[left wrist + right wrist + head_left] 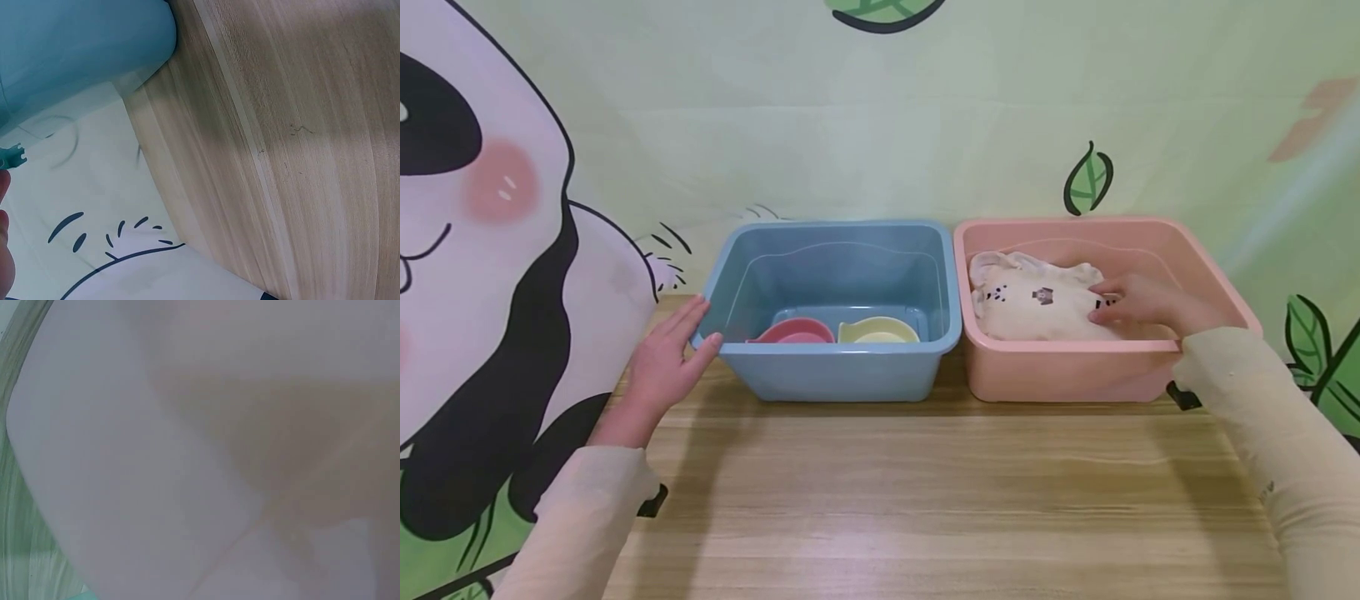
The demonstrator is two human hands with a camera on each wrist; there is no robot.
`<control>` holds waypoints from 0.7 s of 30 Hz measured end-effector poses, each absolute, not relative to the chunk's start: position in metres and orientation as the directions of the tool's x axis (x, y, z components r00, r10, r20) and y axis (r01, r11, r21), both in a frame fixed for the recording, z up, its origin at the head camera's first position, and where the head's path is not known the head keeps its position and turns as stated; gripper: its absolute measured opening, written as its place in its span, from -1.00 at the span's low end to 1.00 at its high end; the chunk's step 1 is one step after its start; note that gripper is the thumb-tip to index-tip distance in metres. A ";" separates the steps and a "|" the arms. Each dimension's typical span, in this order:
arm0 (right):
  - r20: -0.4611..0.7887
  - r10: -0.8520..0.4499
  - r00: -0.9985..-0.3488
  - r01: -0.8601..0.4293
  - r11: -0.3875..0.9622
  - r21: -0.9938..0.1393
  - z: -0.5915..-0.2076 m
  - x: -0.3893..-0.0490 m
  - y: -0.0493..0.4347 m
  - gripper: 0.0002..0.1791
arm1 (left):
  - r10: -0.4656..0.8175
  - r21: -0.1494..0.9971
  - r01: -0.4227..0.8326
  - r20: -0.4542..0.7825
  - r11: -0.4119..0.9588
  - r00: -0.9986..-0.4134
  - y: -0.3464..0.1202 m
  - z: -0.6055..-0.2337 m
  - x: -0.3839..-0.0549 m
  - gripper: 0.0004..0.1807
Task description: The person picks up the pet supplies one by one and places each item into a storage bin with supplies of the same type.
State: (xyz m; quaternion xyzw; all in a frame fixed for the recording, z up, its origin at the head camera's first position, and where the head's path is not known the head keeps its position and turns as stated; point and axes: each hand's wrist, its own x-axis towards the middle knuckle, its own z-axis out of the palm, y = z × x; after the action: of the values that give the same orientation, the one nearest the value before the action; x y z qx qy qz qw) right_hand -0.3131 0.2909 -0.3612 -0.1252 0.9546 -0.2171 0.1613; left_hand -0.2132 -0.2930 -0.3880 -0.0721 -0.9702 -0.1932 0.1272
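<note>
A blue plastic basin (pixel 842 375) and a pink plastic basin (pixel 1060 375) stand side by side on the wooden table. My left hand (pixel 666 358) rests at the blue basin's left rim with its fingers stretched out. Within the pink basin lies a cream cloth garment (pixel 1030 312) with small dark animal prints. My right hand (pixel 1138 304) reaches over that basin's right side, its thumb and fingertips spread apart at the garment's right part. In the left wrist view, the left fingers (pixel 5 244) show only at the edge. The right wrist view is mostly blurred pink surface.
A red round dish (pixel 797 331) and a pale yellow one (pixel 880 331) lie in the blue basin, partly hidden by its front rim. Behind the basins hangs a light green backdrop (pixel 880 125) with a panda and leaves. The wooden table (pixel 925 492) extends in front.
</note>
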 end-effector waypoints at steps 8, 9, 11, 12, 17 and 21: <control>-0.219 -0.332 -0.917 -0.210 0.871 -0.444 -0.360 -0.312 0.286 -0.32 | 0.090 0.358 0.183 0.260 0.916 -0.961 -0.292 -0.385 -0.213 -0.36; -0.225 -0.326 -0.918 -0.198 0.869 -0.453 -0.360 -0.312 0.286 -0.31 | 0.089 0.358 0.181 0.259 0.916 -0.962 -0.292 -0.386 -0.213 -0.36; -0.229 -0.317 -0.920 -0.185 0.869 -0.460 -0.359 -0.312 0.286 -0.29 | 0.089 0.357 0.181 0.261 0.916 -0.961 -0.292 -0.386 -0.213 -0.36; -0.233 -0.315 -0.920 -0.180 0.868 -0.463 -0.359 -0.312 0.287 -0.28 | 0.089 0.357 0.183 0.263 0.916 -0.961 -0.292 -0.386 -0.213 -0.36; -0.229 -0.322 -0.919 -0.180 0.858 -0.481 -0.358 -0.312 0.288 -0.27 | 0.089 0.351 0.183 0.267 0.918 -0.960 -0.292 -0.386 -0.212 -0.36; -0.212 -0.330 -0.920 -0.197 0.856 -0.479 -0.358 -0.313 0.290 -0.29 | 0.092 0.349 0.182 0.260 0.919 -0.961 -0.292 -0.385 -0.212 -0.36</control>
State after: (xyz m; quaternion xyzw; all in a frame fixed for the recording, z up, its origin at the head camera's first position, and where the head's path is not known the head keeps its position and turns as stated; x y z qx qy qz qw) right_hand -0.3129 0.2899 -0.3584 -0.1383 0.9523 -0.2304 0.1448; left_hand -0.2119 -0.2915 -0.3850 -0.0705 -0.9722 -0.1884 0.1198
